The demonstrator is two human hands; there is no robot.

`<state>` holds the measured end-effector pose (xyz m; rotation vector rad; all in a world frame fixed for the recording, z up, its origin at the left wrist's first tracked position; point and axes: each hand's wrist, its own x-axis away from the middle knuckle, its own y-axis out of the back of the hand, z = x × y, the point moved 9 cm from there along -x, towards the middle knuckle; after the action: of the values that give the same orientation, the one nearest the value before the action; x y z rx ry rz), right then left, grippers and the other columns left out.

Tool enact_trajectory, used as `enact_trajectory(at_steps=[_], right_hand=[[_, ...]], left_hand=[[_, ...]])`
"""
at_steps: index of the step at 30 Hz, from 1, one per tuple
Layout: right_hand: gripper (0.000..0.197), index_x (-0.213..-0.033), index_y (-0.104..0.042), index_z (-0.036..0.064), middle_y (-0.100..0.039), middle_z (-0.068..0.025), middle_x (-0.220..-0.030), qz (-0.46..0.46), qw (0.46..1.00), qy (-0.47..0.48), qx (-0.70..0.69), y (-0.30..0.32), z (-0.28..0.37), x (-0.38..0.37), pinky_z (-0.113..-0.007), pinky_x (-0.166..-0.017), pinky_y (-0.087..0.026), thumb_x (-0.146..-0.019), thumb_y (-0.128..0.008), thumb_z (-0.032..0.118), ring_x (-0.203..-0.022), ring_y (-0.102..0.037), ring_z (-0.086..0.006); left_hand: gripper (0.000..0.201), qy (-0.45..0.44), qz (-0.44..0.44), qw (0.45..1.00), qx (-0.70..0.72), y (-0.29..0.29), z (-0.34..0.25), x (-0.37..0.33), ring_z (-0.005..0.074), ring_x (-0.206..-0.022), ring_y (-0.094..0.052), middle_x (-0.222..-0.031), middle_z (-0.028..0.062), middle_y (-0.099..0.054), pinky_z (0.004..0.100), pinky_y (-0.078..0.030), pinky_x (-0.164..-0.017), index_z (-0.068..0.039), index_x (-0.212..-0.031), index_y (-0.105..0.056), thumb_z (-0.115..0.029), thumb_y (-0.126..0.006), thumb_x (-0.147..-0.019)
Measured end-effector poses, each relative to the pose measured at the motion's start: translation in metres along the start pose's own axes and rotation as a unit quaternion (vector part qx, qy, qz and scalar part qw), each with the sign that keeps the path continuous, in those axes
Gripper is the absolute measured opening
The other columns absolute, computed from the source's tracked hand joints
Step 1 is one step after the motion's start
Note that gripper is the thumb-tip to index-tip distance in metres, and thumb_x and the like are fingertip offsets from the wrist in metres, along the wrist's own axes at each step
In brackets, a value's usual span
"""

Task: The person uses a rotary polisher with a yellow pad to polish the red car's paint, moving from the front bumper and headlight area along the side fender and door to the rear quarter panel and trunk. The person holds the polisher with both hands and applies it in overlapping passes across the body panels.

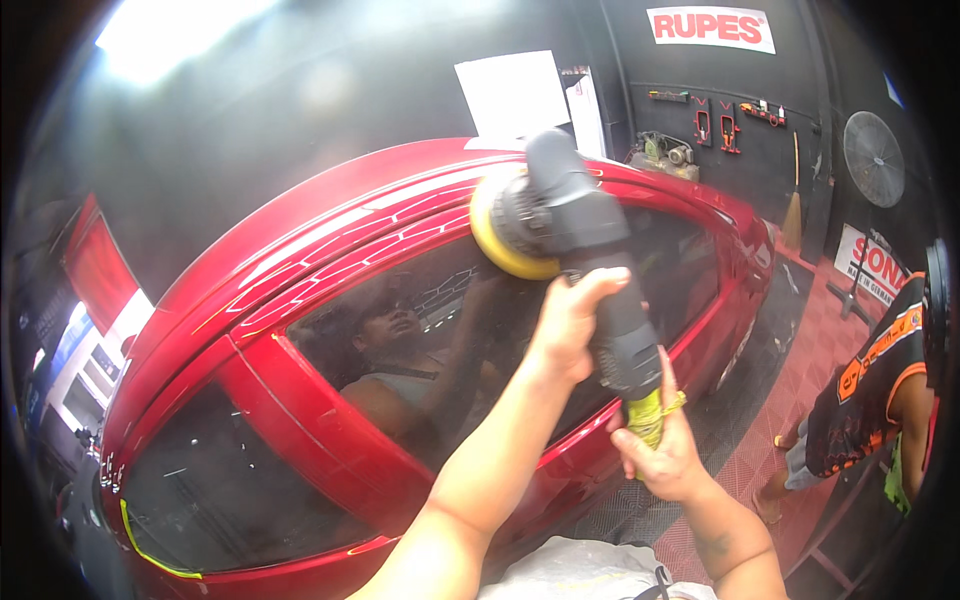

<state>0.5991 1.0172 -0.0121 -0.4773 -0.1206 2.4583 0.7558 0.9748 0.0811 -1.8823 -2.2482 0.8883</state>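
Observation:
Both hands hold a black polisher [590, 215] up against the upper side of a red car [330, 410]. My left hand [575, 325] is wrapped round the middle of its body, thumb along the top. Lower down, my right hand [662, 455] grips the rear end, where a yellow-green wrap [645, 420] shows. The polisher's yellow foam pad [488, 225] faces the red roof rail above the dark side window [430, 340]. Whether the pad touches the paint I cannot tell. The window mirrors a person and ceiling lights.
A person in a black and orange shirt [870, 385] stands at the right. On the far wall hang red tool holders [728, 128], near a broom [793, 210] and a round fan [873, 160]. Yellow tape [150, 560] edges the window at lower left.

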Motion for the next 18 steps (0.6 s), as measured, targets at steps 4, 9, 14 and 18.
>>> enact_trajectory(at_steps=[4, 9, 14, 18], right_hand=[[0.112, -0.176, 0.010, 0.0235, -0.063, -0.0132, -0.111, -0.049, 0.998, 0.026, -0.021, 0.051, 0.002, -0.015, -0.026, -0.049, -0.053, -0.098, -0.064, -0.005, -0.057, -0.057, -0.0121], [0.109, -0.176, 0.007, 0.0205, -0.066, -0.0145, -0.110, -0.046, 0.999, 0.025, 0.010, 0.070, 0.006, -0.020, -0.027, -0.047, -0.052, -0.097, -0.063, -0.006, -0.055, -0.056, -0.0128], [0.101, -0.176, -0.002, 0.0109, -0.064, -0.0162, -0.110, 0.035, 0.994, 0.067, 0.076, 0.044, 0.035, -0.028, -0.021, -0.044, -0.047, -0.100, -0.068, 0.005, -0.055, -0.054, -0.0081], [0.104, -0.177, -0.006, 0.0118, -0.064, -0.0132, -0.111, 0.113, 0.987, 0.058, 0.099, -0.002, 0.055, -0.031, -0.021, -0.047, -0.046, -0.096, -0.071, 0.007, -0.061, -0.057, -0.0082]], left_hand=[[0.036, 0.050, -0.003, 0.999, -0.008, -0.013, 0.058, -0.071, 0.0215, -0.075, -0.073, -0.089, 0.0077, -0.070, 0.0390, -0.064, -0.070, -0.006, -0.110, -0.067, -0.030, -0.082, -0.088], [0.028, 0.024, -0.029, 0.999, 0.004, -0.025, 0.043, -0.065, 0.0161, -0.069, -0.068, -0.085, 0.0028, -0.069, 0.0353, -0.058, -0.065, -0.008, -0.102, -0.072, -0.029, -0.082, -0.087], [0.025, -0.113, -0.059, 0.992, 0.010, -0.017, -0.016, -0.025, 0.0146, -0.073, -0.067, -0.091, 0.0026, -0.069, 0.0346, -0.057, -0.068, -0.009, -0.104, -0.068, -0.027, -0.079, -0.089], [0.030, -0.169, -0.055, 0.983, 0.044, -0.002, -0.065, 0.033, 0.0201, -0.082, -0.074, -0.095, 0.0077, -0.071, 0.0389, -0.064, -0.076, -0.005, -0.109, -0.067, -0.027, -0.076, -0.091]])
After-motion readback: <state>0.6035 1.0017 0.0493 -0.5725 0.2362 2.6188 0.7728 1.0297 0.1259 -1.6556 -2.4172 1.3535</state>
